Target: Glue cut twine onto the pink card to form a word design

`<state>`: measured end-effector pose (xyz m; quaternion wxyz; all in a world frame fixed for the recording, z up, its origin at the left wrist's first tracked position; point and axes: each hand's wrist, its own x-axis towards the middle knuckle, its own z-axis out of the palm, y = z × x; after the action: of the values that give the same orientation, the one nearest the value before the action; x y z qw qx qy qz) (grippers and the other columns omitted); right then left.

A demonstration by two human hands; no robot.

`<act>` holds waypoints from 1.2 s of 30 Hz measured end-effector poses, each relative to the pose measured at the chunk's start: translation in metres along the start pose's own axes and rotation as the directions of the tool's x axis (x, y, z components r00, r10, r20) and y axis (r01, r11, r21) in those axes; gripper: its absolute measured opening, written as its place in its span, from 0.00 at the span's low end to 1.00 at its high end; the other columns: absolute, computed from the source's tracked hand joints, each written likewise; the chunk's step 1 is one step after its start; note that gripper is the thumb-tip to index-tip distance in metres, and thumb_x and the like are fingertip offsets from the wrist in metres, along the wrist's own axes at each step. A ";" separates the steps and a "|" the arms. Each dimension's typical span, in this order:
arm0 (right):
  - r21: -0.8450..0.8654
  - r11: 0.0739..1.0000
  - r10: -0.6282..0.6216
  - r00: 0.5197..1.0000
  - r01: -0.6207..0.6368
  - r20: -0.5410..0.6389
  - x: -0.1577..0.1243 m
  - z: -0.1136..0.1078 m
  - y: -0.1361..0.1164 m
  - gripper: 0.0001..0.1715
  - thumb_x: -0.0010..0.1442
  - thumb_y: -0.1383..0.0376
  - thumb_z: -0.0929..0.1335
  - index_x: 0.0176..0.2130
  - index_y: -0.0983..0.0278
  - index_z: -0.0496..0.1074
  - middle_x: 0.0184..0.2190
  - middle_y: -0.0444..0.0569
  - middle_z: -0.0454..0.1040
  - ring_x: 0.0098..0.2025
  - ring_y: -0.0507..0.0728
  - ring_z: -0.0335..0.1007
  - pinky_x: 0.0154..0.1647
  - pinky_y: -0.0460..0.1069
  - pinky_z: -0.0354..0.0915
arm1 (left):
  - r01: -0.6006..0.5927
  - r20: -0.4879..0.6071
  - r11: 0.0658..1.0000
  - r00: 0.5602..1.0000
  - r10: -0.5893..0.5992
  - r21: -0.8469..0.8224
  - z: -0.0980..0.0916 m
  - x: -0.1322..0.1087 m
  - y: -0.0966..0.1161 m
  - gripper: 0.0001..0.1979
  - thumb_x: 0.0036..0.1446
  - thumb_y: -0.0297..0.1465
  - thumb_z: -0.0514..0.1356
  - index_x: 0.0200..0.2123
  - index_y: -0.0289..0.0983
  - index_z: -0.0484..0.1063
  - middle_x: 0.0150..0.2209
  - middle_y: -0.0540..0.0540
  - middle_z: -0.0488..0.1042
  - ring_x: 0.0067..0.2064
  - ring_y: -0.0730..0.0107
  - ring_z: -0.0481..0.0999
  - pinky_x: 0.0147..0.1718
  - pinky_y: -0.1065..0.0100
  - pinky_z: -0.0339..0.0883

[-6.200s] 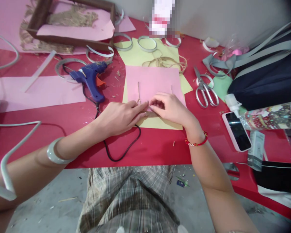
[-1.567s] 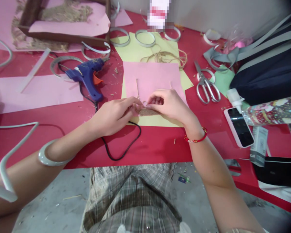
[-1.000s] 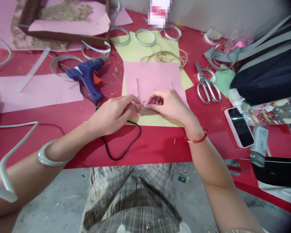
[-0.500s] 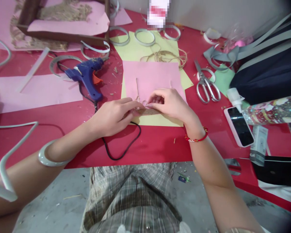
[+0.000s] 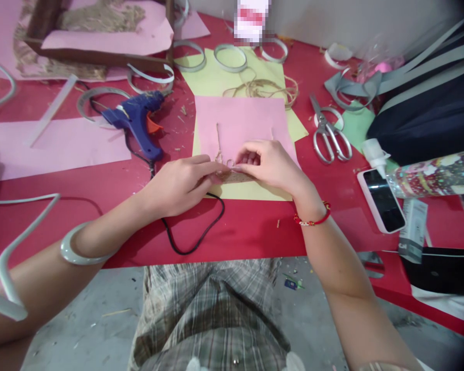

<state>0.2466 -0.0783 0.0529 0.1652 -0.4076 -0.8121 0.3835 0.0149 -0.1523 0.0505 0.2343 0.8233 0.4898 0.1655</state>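
My left hand (image 5: 176, 185) and right hand (image 5: 268, 165) pinch, fingers curled nearly closed, a short twisted jute strip (image 5: 235, 176) at the lower edge of the pink paper (image 5: 239, 118); if my grip slackens, its fibres could unravel or slip.

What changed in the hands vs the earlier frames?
Left hand slid back leftward and its fingers dropped onto a brown fibrous strip, now pinched between it and the right hand, whose fingers curl over it. More of the strip shows than before. Pink paper, glue gun and scissors stayed put; the whole view only shifted slightly.
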 end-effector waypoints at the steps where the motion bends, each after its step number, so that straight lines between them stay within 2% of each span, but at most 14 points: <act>1: 0.000 1.000 0.000 1.000 0.000 0.000 0.000 0.000 0.000 0.14 0.64 0.55 0.74 0.36 0.63 0.77 0.33 0.50 0.77 0.36 0.56 0.69 0.37 0.52 0.63 | -0.002 0.001 1.000 1.000 0.002 0.003 0.000 0.000 0.000 0.23 0.69 0.31 0.49 0.58 0.40 0.78 0.45 0.42 0.80 0.41 0.63 0.80 0.40 0.66 0.72; 13: 0.012 1.000 0.000 1.000 -0.001 0.025 0.000 -0.002 0.003 0.15 0.64 0.54 0.74 0.38 0.64 0.80 0.35 0.51 0.79 0.36 0.56 0.70 0.37 0.52 0.64 | 0.003 0.010 1.000 1.000 -0.003 0.002 0.000 0.001 0.000 0.24 0.68 0.29 0.48 0.60 0.40 0.77 0.47 0.41 0.81 0.44 0.61 0.81 0.42 0.65 0.73; 24: 0.022 1.000 0.011 1.000 -0.011 -0.005 0.000 0.002 0.000 0.13 0.64 0.57 0.75 0.36 0.65 0.79 0.34 0.51 0.78 0.36 0.56 0.71 0.38 0.52 0.65 | 0.008 0.007 1.000 1.000 -0.008 -0.026 0.001 0.000 -0.001 0.25 0.67 0.30 0.48 0.60 0.40 0.78 0.47 0.42 0.81 0.44 0.61 0.80 0.44 0.64 0.73; 30: 0.164 0.986 -0.024 0.999 0.019 0.028 0.001 -0.007 0.011 0.19 0.61 0.50 0.76 0.37 0.64 0.79 0.33 0.49 0.78 0.35 0.55 0.72 0.37 0.51 0.67 | 0.021 0.003 0.999 1.000 -0.021 -0.041 0.001 0.000 -0.002 0.25 0.68 0.30 0.48 0.60 0.38 0.78 0.46 0.41 0.81 0.43 0.61 0.80 0.43 0.64 0.72; 33: 0.237 0.971 -0.024 0.998 0.039 -0.066 0.002 -0.009 0.015 0.26 0.59 0.43 0.75 0.37 0.63 0.77 0.32 0.47 0.76 0.34 0.55 0.72 0.34 0.50 0.67 | -0.005 -0.016 0.994 1.000 0.003 -0.106 0.000 0.000 -0.002 0.24 0.69 0.32 0.48 0.58 0.37 0.79 0.46 0.41 0.81 0.43 0.61 0.80 0.43 0.64 0.71; 36: 0.204 0.974 -0.043 0.965 0.098 -0.259 0.005 -0.010 0.016 0.30 0.60 0.37 0.72 0.37 0.61 0.74 0.32 0.45 0.72 0.34 0.54 0.71 0.33 0.49 0.67 | -0.006 -0.097 0.975 0.995 -0.017 -0.224 -0.002 0.000 -0.002 0.20 0.71 0.35 0.50 0.52 0.36 0.80 0.43 0.42 0.82 0.41 0.63 0.79 0.41 0.66 0.70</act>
<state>0.2578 -0.0637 0.0467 0.3240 -0.4036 -0.7521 0.4079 0.0124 -0.1509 0.0509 0.3015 0.7811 0.4813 0.2593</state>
